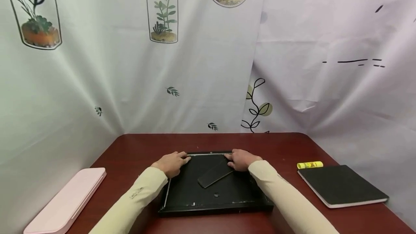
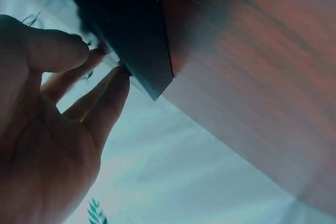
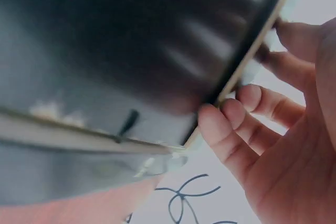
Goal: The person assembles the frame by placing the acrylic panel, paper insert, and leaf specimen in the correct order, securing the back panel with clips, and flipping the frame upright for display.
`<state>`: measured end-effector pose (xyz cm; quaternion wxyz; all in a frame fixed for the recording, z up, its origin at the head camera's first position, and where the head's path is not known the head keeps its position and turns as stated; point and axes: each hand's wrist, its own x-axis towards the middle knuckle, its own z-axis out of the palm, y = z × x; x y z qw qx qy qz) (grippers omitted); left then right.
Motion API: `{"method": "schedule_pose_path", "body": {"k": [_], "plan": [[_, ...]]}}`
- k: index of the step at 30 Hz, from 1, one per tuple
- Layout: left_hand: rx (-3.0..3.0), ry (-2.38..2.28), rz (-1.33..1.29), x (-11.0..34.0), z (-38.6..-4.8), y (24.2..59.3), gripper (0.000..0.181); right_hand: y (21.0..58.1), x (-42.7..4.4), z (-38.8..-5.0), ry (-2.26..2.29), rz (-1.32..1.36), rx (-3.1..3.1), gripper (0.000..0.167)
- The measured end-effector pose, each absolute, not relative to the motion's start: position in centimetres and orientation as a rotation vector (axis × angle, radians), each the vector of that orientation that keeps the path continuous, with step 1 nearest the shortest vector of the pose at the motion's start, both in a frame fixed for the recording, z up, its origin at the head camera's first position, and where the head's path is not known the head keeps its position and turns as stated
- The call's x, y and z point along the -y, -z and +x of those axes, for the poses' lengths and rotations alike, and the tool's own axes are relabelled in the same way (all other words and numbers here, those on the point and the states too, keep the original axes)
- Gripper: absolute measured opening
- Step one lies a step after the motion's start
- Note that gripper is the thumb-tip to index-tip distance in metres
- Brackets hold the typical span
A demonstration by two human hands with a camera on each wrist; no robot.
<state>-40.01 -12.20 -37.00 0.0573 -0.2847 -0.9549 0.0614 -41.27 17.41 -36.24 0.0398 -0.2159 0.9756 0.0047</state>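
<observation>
A black picture frame (image 1: 208, 210) lies back side up on the table, its slanting stand (image 1: 211, 179) flat against the dark backing board (image 1: 182, 176). At the far left corner my left hand (image 1: 171, 163) touches the rim with thumb and fingertips. My right hand (image 1: 242, 159) is at the far right corner, fingers over the board and rim. In the right wrist view its fingertips (image 3: 212, 121) line up along the pale board edge (image 3: 247, 59). The left wrist view has the fingers (image 2: 107, 98) against the dark frame side (image 2: 131, 19), fingertips partly hidden.
A pink case (image 1: 68, 199) lies on the left of the reddish-brown table (image 1: 136, 147). To the right are a yellow glue stick (image 1: 310, 165) and a black-covered notebook (image 1: 341, 185). A white curtain (image 1: 208, 71) printed with plants hangs behind the table.
</observation>
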Motion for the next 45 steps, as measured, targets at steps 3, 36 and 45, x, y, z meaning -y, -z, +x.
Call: {"method": "schedule_pose_path", "body": {"k": [3,36,45], "plan": [[2.896,0.067,-0.891,14.4,-38.6,37.0,0.046,36.3,-17.1,-40.5,0.057,-0.713,-3.005,0.051],[2.672,1.586,-0.695,19.0,-31.0,36.6,0.062,34.9,-14.1,-39.0,0.553,-1.294,-2.835,0.047],[2.125,1.490,-0.549,15.0,-32.9,29.8,0.060,31.6,-12.9,-39.6,1.033,-1.284,-2.987,0.051]]}}
